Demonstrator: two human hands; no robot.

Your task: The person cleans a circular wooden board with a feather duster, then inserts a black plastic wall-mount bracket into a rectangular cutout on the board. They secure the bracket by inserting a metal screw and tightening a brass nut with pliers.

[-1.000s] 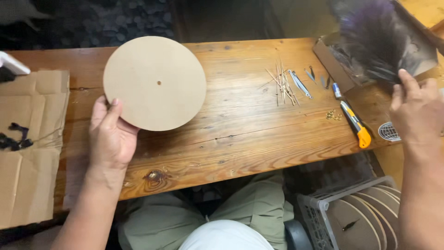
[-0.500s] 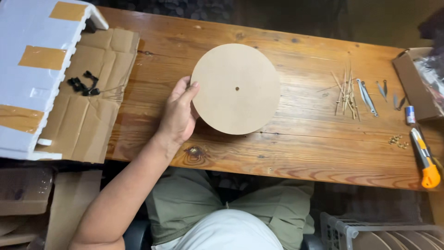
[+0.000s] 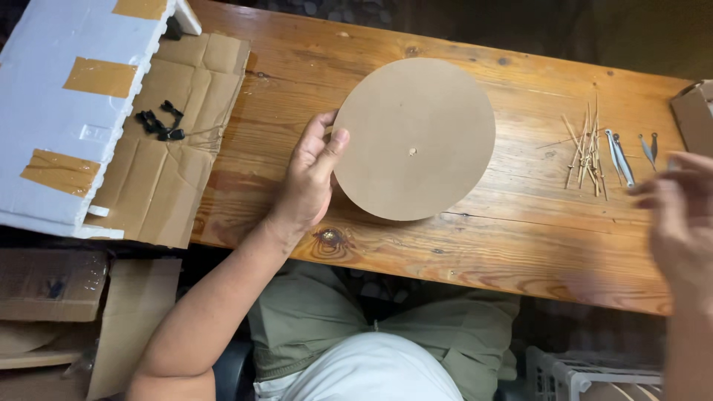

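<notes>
View from above of a person seated at a wooden table (image 3: pixel 475 245). At the centre of the view lies a round, flat brown disc (image 3: pixel 414 139) with a small hole in its middle, resting flat on the tabletop. The left hand (image 3: pixel 310 178) sits at the disc's nine o'clock edge, thumb on top of the rim and fingers curled under it, grasping the disc. The right hand (image 3: pixel 679 215), at the view's four o'clock, is blurred; its fingers look spread and hold nothing that can be seen, though their exact state cannot be told. At the disc's three o'clock, well apart from it, lies a loose bundle of thin wooden sticks (image 3: pixel 587 148), with small metal tools (image 3: pixel 620 156) just beside them. At the disc's nine o'clock, past the hand, flattened cardboard (image 3: pixel 174 178) carries small black pieces (image 3: pixel 160 125), and a white foam slab (image 3: pixel 70 104) with tape patches overlaps the cardboard.
</notes>
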